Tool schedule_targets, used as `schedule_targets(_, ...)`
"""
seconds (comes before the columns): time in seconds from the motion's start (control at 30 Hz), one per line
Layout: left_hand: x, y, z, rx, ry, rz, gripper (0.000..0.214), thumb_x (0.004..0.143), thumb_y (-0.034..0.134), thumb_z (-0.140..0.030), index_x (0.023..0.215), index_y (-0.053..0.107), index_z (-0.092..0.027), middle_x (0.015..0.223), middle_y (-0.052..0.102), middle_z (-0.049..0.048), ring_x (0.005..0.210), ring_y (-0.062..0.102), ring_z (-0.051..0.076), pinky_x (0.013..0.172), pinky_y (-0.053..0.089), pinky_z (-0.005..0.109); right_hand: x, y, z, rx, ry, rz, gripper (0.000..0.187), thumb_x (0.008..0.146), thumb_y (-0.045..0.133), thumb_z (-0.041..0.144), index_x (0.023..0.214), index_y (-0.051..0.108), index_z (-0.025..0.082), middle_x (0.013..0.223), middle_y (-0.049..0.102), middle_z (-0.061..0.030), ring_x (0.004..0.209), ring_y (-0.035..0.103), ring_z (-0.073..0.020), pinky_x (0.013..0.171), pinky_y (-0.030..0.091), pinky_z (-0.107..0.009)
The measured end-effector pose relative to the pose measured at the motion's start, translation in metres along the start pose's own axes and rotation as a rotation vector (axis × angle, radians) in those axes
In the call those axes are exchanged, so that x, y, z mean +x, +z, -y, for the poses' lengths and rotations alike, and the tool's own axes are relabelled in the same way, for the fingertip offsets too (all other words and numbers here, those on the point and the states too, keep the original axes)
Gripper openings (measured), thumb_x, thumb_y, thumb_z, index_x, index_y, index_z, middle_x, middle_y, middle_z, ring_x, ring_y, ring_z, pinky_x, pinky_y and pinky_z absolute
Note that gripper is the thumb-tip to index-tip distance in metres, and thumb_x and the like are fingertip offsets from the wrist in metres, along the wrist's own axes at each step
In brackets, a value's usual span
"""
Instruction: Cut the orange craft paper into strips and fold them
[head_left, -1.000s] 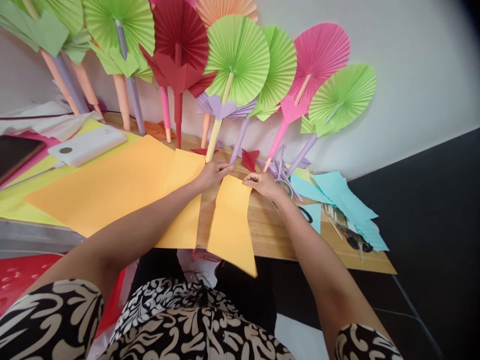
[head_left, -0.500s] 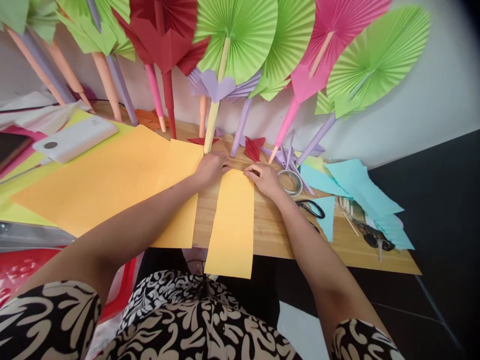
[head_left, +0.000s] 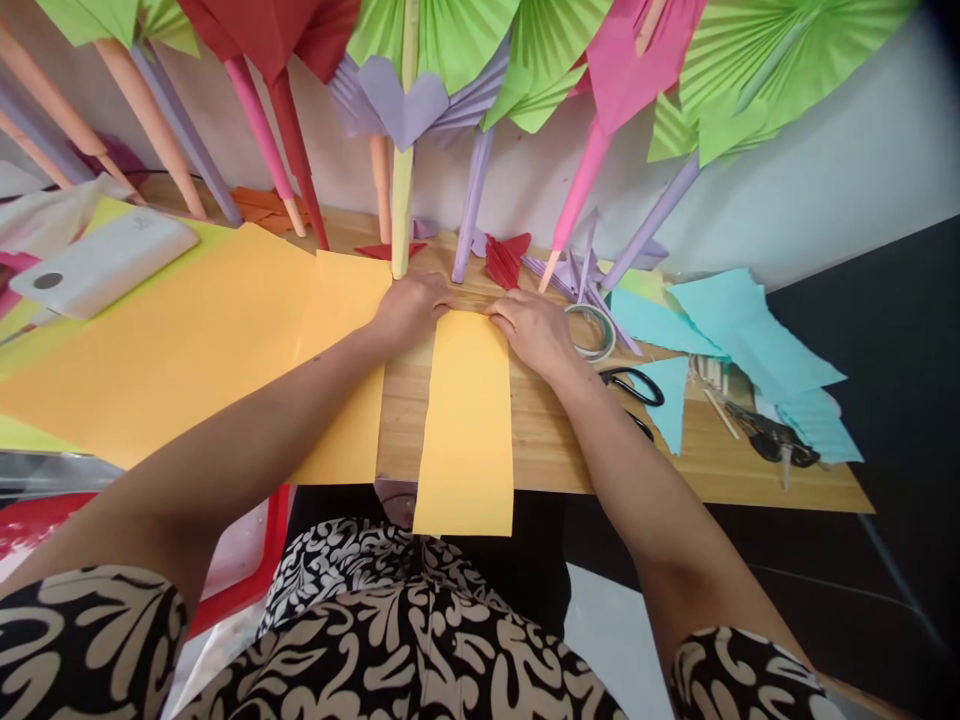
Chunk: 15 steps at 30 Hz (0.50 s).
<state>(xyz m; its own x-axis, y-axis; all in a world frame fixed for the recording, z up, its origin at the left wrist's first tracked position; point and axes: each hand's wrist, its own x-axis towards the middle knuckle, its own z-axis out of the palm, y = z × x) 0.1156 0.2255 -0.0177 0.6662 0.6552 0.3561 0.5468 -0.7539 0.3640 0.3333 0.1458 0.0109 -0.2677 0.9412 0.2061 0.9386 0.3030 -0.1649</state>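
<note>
A long strip of yellow-orange paper [head_left: 466,430] lies on the wooden table, its near end hanging over the front edge. Narrow pleats are folded at its far end. My left hand [head_left: 411,312] pinches the left end of those pleats, fingers closed. At the right end my right hand [head_left: 531,325] presses the fold, its fingers closed on the paper too. A larger sheet of the same orange paper [head_left: 217,350] lies left of the strip, partly under my left forearm. Just right of my right hand sits a roll of tape [head_left: 591,332].
Black-handled scissors [head_left: 634,385] and torn turquoise paper [head_left: 750,325] lie to the right. A white power bank [head_left: 105,262] rests on the left. Along the wall stand pleated paper fans on rolled sticks, including a green fan [head_left: 780,70]. A red tray [head_left: 255,570] is below the table.
The view has shifted, so the fans sit higher in the picture. Both hands remain at the pleated end, and the right hand's fingers now lie flatter over the fold.
</note>
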Motion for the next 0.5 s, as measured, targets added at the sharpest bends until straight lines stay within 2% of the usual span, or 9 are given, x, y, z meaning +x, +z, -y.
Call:
schedule_targets(0.23,-0.002,-0.005,-0.006,0.081,0.061,0.003,0.035,0.093,0.045,-0.017,0.104,0.079,-0.02,0.098,0.073,0.0073,0.101,0.065,0.023,0.086,0.05,0.033,-0.003,-0.004,0.007,-0.081,0.015,0.026,0.027,0.1,0.05,0.019,0.111,0.075,0.019,0.111,0.074,-0.0091,0.103,0.065,-0.0263,0.079,0.042,-0.034)
schedule_targets(0.5,-0.005,-0.006,-0.01,0.148,0.093,0.012,0.035,0.094,0.044,-0.014,0.1,0.078,-0.017,0.091,0.07,0.0104,0.092,0.063,0.024,0.073,0.047,0.032,-0.006,-0.003,0.012,-0.186,0.012,0.048,0.031,0.099,0.045,0.016,0.112,0.074,0.018,0.111,0.072,-0.0104,0.098,0.064,-0.0262,0.069,0.038,-0.034)
